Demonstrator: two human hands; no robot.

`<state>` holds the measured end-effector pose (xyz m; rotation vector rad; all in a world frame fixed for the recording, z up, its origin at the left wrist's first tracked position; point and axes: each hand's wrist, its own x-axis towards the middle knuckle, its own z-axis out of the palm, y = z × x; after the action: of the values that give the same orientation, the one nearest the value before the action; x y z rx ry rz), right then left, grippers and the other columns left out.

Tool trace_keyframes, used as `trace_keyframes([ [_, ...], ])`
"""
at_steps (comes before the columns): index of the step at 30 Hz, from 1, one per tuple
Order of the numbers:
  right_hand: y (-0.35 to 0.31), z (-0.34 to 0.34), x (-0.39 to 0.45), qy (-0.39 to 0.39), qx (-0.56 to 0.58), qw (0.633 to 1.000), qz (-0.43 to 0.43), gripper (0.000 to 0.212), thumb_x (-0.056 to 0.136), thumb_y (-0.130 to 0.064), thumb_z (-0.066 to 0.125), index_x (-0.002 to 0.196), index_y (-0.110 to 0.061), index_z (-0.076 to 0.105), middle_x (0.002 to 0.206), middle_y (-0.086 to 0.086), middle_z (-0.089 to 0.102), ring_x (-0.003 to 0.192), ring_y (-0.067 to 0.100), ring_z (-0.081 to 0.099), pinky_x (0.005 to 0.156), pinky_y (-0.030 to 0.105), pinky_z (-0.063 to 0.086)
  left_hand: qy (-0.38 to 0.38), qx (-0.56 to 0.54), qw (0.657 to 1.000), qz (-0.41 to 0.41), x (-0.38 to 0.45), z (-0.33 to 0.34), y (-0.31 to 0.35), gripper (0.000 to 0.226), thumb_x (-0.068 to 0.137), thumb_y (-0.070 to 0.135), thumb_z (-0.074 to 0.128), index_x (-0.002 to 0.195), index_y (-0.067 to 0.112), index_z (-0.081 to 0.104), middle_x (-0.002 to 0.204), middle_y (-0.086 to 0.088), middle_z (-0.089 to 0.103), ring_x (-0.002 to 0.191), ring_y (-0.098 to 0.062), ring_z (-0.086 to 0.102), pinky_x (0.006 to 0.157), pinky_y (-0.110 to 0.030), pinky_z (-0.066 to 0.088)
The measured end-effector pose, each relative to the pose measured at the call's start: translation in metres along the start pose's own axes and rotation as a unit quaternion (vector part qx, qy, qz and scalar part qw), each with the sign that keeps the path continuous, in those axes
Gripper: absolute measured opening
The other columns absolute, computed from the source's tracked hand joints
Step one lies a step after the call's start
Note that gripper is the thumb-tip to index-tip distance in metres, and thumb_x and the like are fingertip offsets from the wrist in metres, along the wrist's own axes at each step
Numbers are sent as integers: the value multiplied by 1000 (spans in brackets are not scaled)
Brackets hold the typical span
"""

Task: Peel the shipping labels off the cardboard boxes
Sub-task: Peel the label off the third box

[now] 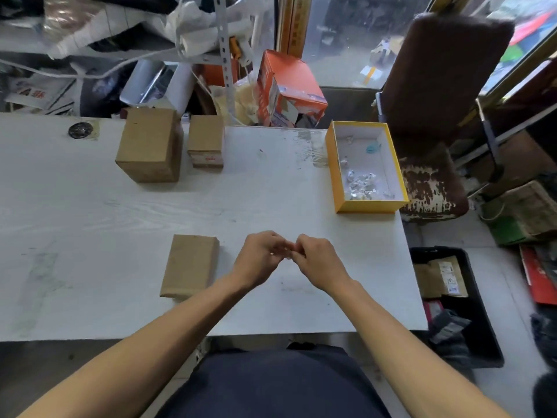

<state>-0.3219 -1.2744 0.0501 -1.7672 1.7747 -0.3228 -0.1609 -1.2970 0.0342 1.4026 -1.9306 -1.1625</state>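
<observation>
The left hand (261,257) and the right hand (320,260) are held together above the white counter (90,212), fingertips meeting between them. The fingers of both hands are curled inward around something small and pale pinched at the meeting point; it is too small and too hidden to be identified, though it may be a scrap of label (288,257).

A flat cardboard box (190,265) is laid on the counter just left of the left hand, untouched, its visible top face bare. At the far side of the counter a tall cardboard box (149,145) is stood upright, and just to its right a smaller cardboard box (206,140) is seen with a strip of white and red print on its near face.

At the right edge of the counter a yellow tray (335,176) with a white interior is placed, and crumpled pale scraps (363,185) are gathered in its near end. Beside the counter, on the floor at the right, a black bin (482,327) is seen holding brown packages with white labels
</observation>
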Motion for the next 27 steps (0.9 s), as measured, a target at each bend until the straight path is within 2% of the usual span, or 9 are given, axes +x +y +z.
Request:
trace_keyframes([
  [3,35,-28,7,28,53,998,20,23,84,-13,66,75,-16,45,68,1,58,63,22,51,57,34,41,5,-6,1000,-5,21,30,22,15,80,8,77,90,18,79,85,3,72,75,-10,67,72,-25,54],
  [6,63,-49,12,27,53,998,-17,17,84,-13,71,85,-15,54,72,-5,60,64,13,53,59,23,44,33,13,999,4,42,55,42,12,78,10,79,86,19,79,80,4,74,71,-7,65,67,-18,49],
  [9,86,-64,18,68,74,994,-41,10,84,-10,71,94,-10,68,82,0,70,73,16,63,69,29,51,62,-34,997,-16,60,71,59,10,76,9,79,82,16,79,76,7,75,71,-4,68,68,-21,52],
  [13,104,-76,25,131,61,986,-89,16,84,-3,67,96,-10,75,77,6,68,70,20,61,65,29,48,87,-113,988,-53,83,81,77,12,72,1,78,78,11,78,70,7,74,66,-6,69,66,-18,52],
  [16,113,-81,30,125,69,984,-110,25,88,-1,62,107,-13,73,81,6,67,72,19,62,69,27,49,93,-89,991,-37,94,86,80,10,72,5,80,76,15,77,69,9,73,66,-7,69,66,-21,55],
  [20,124,-87,40,117,85,986,-83,8,88,-11,68,94,-10,72,76,2,70,68,16,65,66,32,53,91,-31,995,-15,102,97,79,7,78,8,78,83,12,78,66,13,67,61,3,62,63,-17,51],
  [23,133,-92,51,101,82,990,-61,8,87,-18,71,84,-11,68,68,-5,65,64,13,60,62,27,47,80,-12,997,3,108,102,75,14,83,5,73,94,11,79,75,5,73,67,0,65,67,-19,53],
  [27,145,-105,71,112,69,989,-64,13,89,-19,67,82,-9,68,73,-3,61,70,16,54,64,24,36,76,24,997,16,120,101,78,24,84,-2,69,105,9,76,96,-3,76,86,-8,70,81,-17,53],
])
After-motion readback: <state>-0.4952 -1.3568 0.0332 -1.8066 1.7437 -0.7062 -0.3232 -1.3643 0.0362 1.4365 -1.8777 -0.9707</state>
